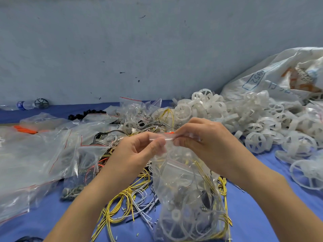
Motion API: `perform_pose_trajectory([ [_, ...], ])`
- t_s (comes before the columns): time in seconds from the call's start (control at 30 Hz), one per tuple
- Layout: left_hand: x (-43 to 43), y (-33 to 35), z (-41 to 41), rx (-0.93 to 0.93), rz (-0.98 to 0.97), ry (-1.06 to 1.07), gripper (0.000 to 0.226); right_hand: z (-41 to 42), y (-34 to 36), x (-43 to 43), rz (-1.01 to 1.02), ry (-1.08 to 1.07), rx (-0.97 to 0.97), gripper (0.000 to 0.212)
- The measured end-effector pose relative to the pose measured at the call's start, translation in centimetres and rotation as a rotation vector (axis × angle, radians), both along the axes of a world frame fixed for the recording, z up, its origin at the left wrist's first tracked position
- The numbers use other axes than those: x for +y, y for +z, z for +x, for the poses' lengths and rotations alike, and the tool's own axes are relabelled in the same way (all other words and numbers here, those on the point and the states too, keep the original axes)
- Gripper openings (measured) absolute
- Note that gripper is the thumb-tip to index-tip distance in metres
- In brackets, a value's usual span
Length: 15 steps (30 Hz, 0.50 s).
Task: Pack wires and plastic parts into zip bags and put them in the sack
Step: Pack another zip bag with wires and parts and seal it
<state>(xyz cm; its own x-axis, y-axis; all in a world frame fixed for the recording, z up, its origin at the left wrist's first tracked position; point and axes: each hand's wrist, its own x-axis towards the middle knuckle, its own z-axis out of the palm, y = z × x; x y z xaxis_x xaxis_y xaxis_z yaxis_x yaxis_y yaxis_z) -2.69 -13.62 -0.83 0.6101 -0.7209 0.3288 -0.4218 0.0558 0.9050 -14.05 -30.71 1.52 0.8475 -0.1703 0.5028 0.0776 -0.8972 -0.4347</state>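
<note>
The left hand [139,151] and right hand [206,137] each have the grip clamped on the top zip edge of 1 bag [188,198], which holds white wheels and yellow wire and hangs from them over the blue surface [244,220]. Loose wires [118,206] lie under it, flat bags [35,154] crowd the left, and a heap of parts [244,116] runs right to the sack [271,75], with bare surface at the near right.
</note>
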Motion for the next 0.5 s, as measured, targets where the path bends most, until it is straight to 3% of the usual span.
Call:
perform_pose_trajectory([
  [0.17,0.1,0.6,0.0,-0.053,-0.089,0.027,0.022,-0.7,1.0,0.2,-0.087,0.003,-0.151,0.018],
  [0.3,0.6,0.9,0.5,-0.053,-0.126,0.096,0.022,-1.5,1.3,-1.8,-0.087,-0.056,-0.011,0.049],
  [0.37,1.0,1.0,0.9,-0.039,-0.138,0.139,0.023,-1.8,1.3,-2.5,-0.023,-0.039,0.038,0.043],
  [0.5,1.8,1.5,1.6,-0.034,-0.181,0.172,0.015,-1.7,1.8,-2.4,0.114,0.006,-0.028,0.007],
])
